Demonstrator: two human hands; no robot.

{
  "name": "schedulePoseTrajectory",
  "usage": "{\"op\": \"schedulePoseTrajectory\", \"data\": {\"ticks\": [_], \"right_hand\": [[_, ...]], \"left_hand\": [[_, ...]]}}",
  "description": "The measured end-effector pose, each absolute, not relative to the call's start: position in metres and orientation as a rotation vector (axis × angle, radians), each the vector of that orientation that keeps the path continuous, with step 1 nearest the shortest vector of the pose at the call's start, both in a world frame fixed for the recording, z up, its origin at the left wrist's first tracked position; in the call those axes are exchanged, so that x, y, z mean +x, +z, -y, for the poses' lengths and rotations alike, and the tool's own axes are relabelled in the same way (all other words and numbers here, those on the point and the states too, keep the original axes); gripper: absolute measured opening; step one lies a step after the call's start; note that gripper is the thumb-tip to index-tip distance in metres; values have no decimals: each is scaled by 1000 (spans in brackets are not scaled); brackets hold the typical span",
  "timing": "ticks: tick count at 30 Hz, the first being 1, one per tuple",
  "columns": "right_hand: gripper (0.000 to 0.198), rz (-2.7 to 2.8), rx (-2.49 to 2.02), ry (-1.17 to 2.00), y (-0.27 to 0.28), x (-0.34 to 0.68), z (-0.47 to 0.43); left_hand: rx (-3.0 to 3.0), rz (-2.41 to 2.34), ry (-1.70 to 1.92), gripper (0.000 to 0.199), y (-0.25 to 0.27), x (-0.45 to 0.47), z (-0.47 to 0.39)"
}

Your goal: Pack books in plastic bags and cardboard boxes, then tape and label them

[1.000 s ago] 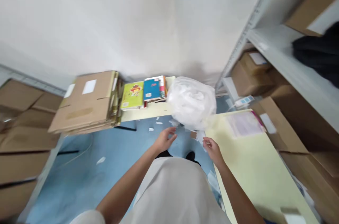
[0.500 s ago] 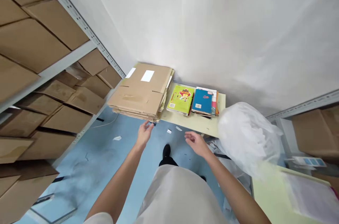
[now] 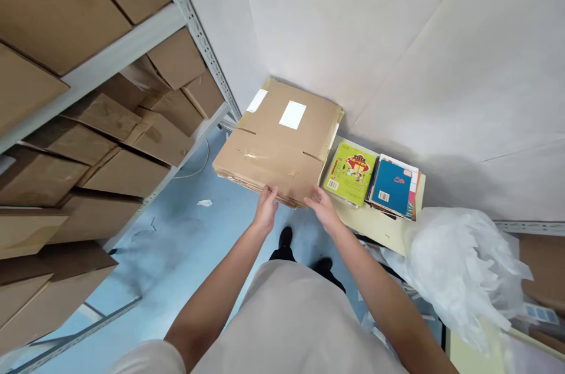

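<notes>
The two hands are apart from each other, both at the near edge of a stack of flattened cardboard [image 3: 273, 150]: the left hand [image 3: 265, 211] meets the middle of that edge with its fingertips, and the right hand [image 3: 324, 209] is at the near right corner, its thumb pointing inward. Whether either is clamped firmly on the sheets cannot be told, since the undersides of the stack and of the fingers are hidden. The stack lies flat at the left end of a pale yellow desk [image 3: 384, 229], close to the wall [image 3: 353, 38], its near edge facing the person. Its top sheet carries a white label [image 3: 292, 114] near the far side, a second white label [image 3: 256, 101] at the far left and slits at both sides. Just to the right on the desk lie a lime-green book [image 3: 348, 175] and, beside it, a blue book [image 3: 391, 187] on top of a small pile. Farther right, a crumpled mass of translucent white plastic [image 3: 468, 271] bulges past the desk's end. On the left, a metal shelf [image 3: 128, 59] holds brown cardboard boxes [image 3: 136, 176]. A white scrap [image 3: 205, 202] lies on the blue floor [image 3: 180, 256], and a dark shoe [image 3: 285, 237] shows below the hands.
</notes>
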State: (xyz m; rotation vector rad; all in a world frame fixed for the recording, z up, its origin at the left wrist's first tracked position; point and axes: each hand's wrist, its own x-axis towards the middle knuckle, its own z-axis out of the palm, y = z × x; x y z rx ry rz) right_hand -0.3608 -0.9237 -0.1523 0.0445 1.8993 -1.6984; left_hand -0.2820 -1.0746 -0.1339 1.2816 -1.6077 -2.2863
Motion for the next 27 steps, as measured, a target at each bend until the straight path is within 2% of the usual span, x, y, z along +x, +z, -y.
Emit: {"op": "schedulePoseTrajectory", "data": {"ticks": [9,15,22,27], "right_hand": [[52,-1866,268,-1872,-141,-376,948],[17,-1786,294,-1838,-132,-374,972],[14,-1797,166,-1863,-114,-366,958],[19,-1790,114,-1815,-120,-333,923]], "left_hand": [[1250,1503,-2446,46,-109,-283,1089],[1305,1533,-2469,36,-105,-274,1099],[1360,1433,-2174,18,-117,-261,1146],[1466,1266,-1831,19,-128,-265,1207]]}}
